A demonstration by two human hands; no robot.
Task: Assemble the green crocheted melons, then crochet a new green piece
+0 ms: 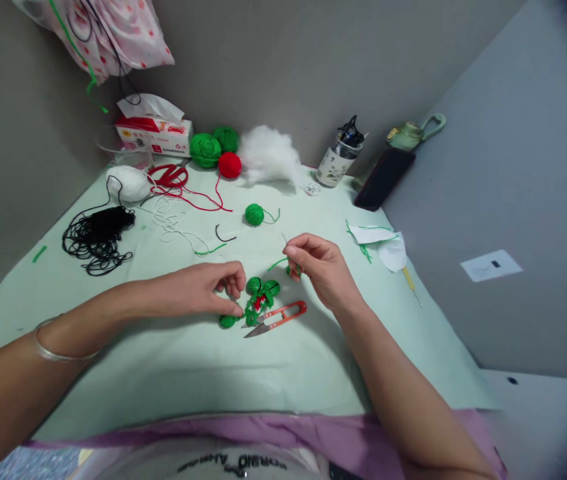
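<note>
green crocheted yarn cluster (pixel 259 299) with a red centre lies on the pale green table cloth (pixel 173 373), its left edge pinched by the fingertips of the left hand (pixel 208 288). the right hand (pixel 324 268), just right of it, pinches a thin needle (pixel 284 240) trailing green thread (pixel 277 264).

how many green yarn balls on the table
3: large green ball and darker green ball at the back by the tissue box; small green ball mid-table. Others may hide behind stuffing.
</note>
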